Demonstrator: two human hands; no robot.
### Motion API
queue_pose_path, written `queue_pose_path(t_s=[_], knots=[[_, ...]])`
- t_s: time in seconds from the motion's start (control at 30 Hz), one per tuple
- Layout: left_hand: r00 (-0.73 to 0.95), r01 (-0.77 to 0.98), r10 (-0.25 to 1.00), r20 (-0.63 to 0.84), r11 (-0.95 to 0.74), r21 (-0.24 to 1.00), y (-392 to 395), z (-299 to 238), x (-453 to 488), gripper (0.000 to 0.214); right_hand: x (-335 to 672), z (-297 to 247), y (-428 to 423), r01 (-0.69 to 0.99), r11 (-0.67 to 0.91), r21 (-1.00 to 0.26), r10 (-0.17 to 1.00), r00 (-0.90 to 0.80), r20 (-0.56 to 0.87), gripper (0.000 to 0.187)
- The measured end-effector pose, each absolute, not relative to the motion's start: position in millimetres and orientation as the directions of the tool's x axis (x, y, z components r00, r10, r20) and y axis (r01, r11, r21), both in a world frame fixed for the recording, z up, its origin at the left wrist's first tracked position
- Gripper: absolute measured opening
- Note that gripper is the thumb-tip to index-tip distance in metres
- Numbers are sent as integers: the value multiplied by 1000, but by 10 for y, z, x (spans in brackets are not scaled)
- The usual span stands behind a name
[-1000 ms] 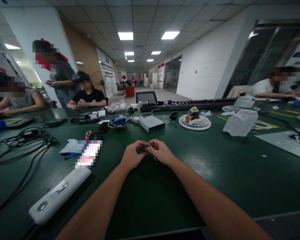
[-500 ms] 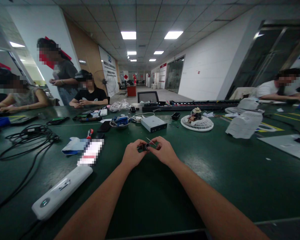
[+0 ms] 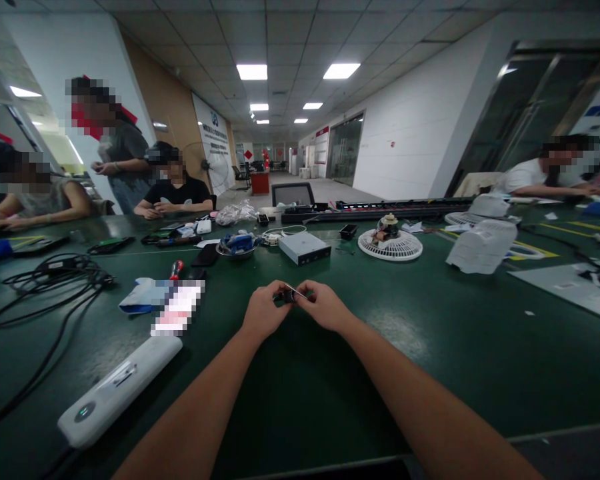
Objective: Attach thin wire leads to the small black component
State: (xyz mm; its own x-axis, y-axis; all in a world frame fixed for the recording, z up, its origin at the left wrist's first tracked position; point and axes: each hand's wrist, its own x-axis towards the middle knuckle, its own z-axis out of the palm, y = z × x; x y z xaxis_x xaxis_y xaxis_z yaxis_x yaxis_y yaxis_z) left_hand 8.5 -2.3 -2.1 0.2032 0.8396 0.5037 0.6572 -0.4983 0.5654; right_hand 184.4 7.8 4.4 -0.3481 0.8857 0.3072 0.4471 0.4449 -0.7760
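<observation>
Over the green tabletop, my left hand (image 3: 264, 309) is closed, pinching a small dark cylindrical part (image 3: 289, 295) between thumb and fingers. My right hand (image 3: 326, 307) is closed close beside it, its fingertips gripping a thin, light, pin-like piece (image 3: 300, 293). That piece lies across the near end of the dark part. Fingers cover much of both things, so I cannot tell their exact kind. Beyond my hands sits a grey optical disc drive (image 3: 303, 248).
At the left lie a white power strip (image 3: 123, 390), a coiled black cable (image 3: 55, 280), a red-handled screwdriver (image 3: 177, 269) and a cloth (image 3: 145, 296). A bowl (image 3: 237, 251) with blue items, a white fan grille (image 3: 391, 247) and a white plastic housing (image 3: 483, 247) stand farther back. Several people sit or stand around.
The thin piece, which stuck up between my hands, has tilted down across the dark part. My right fingertips have come nearer my left. The view has turned slightly right.
</observation>
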Motion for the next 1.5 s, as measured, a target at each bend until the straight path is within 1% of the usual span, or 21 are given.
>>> queue_pose_path(t_s=[0.13,0.23,0.33,0.47,0.57,0.63,0.73,0.83,0.9,1.0,1.1,1.17,1.23,1.3,1.33,1.4,1.47,1.5], knots=[[210,650,836,507,-507,567,-17,-16,76,27,1843,37,91,411,375,-831,911,-332,246,18],[205,640,838,505,-505,578,-14,-6,78,28,1837,38,91,369,359,-857,919,-302,255,18],[193,627,833,519,-512,588,-19,9,95,27,1832,35,88,339,381,-860,915,-274,297,19],[213,568,824,526,-542,620,-29,20,104,26,1840,16,91,362,452,-815,884,-302,356,17],[217,540,823,525,-549,638,-29,19,91,27,1849,-4,108,377,477,-794,875,-289,388,16],[219,544,825,520,-546,637,-29,16,81,29,1848,-12,120,355,428,-831,897,-277,344,15],[242,547,826,509,-550,631,-35,19,76,29,1831,-7,120,253,283,-925,946,-236,225,17],[259,536,818,513,-563,629,-49,33,86,30,1808,29,93,92,142,-985,978,-163,126,30],[263,525,814,517,-571,632,-57,44,92,30,1799,67,68,23,36,-999,985,-168,32,35],[262,506,813,521,-575,643,-62,53,91,31,1804,115,39,1,-70,-998,972,-223,-68,32],[257,490,813,522,-575,655,-61,46,81,30,1825,123,38,0,-109,-994,967,-231,-106,33],[275,501,810,519,-581,642,-62,35,75,30,1844,103,53,20,-123,-992,967,-224,-124,32],[302,527,803,514,-590,612,-65,25,73,31,1862,69,77,51,-118,-992,967,-221,-127,30],[321,548,796,512,-598,585,-66,20,72,32,1875,35,103,96,-79,-992,972,-214,-98,28],[324,554,794,514,-600,578,-66,19,70,32,1880,21,115,127,-38,-991,976,-210,-65,27],[320,553,795,515,-598,580,-61,16,64,31,1883,3,131,195,91,-977,976,-214,48,25],[305,535,804,511,-588,606,-52,7,58,30,1876,0,136,242,204,-949,962,-231,148,23],[299,523,809,505,-582,623,-46,0,56,30,1871,2,134,253,230,-940,956,-240,169,22]])
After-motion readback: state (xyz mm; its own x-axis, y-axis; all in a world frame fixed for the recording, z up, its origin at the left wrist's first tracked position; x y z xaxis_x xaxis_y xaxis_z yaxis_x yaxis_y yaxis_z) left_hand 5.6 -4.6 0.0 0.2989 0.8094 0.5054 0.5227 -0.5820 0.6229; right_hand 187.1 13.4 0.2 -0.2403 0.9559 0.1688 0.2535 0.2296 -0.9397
